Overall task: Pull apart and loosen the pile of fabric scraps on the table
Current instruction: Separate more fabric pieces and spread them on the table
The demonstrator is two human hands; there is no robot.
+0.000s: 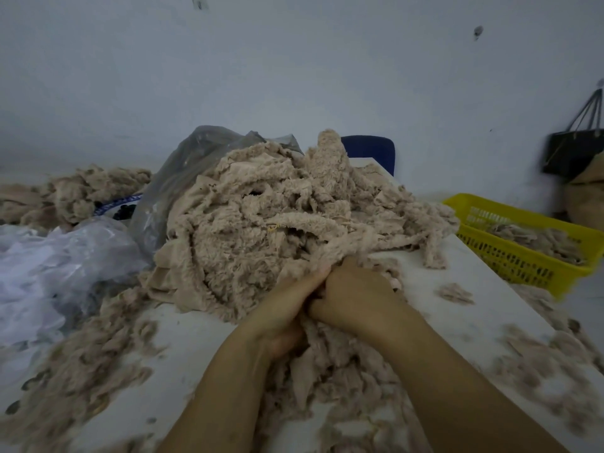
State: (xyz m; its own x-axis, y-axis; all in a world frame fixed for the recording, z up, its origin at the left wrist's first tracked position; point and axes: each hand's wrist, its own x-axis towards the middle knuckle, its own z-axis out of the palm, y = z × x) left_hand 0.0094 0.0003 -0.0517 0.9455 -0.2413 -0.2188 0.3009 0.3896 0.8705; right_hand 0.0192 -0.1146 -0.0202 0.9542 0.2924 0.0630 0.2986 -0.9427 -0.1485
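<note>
Fleecy beige pile (261,223) of ropy scraps, clutched by left hand (287,310) and right hand (354,289).

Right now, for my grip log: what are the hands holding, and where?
The left hand and right hand both grip a clump of fabric scraps at the pile's near edge.
</note>
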